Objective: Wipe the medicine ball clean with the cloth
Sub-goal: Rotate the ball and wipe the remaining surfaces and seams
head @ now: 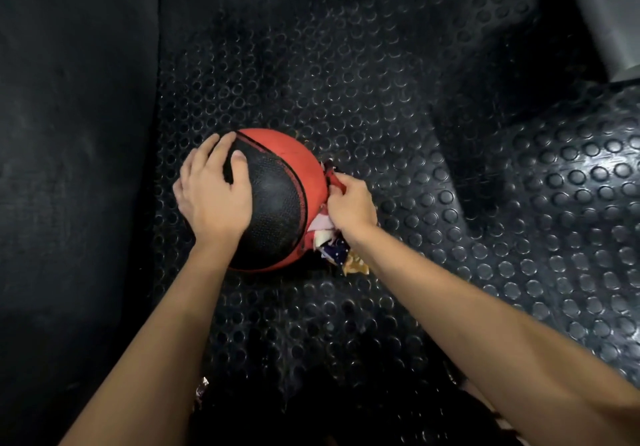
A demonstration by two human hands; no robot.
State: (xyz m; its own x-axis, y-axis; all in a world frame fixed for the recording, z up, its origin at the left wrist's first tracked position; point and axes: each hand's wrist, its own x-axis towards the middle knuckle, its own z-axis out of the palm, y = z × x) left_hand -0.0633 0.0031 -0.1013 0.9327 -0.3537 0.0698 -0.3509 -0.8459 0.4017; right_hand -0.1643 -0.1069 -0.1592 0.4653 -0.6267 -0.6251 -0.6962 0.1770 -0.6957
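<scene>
A red and black medicine ball (277,199) sits on the studded black rubber floor. My left hand (214,189) lies on the ball's upper left side, fingers spread over its surface. My right hand (349,203) grips a bunched multicoloured cloth (329,241) and holds it against the ball's right side. Part of the cloth hangs below my hand and touches the floor; the rest is hidden under my fingers.
The studded rubber mat (381,106) covers the floor and rises in a hump at the right (571,203). A smooth dark surface (76,134) stands along the left. A grey post (606,19) is at the top right.
</scene>
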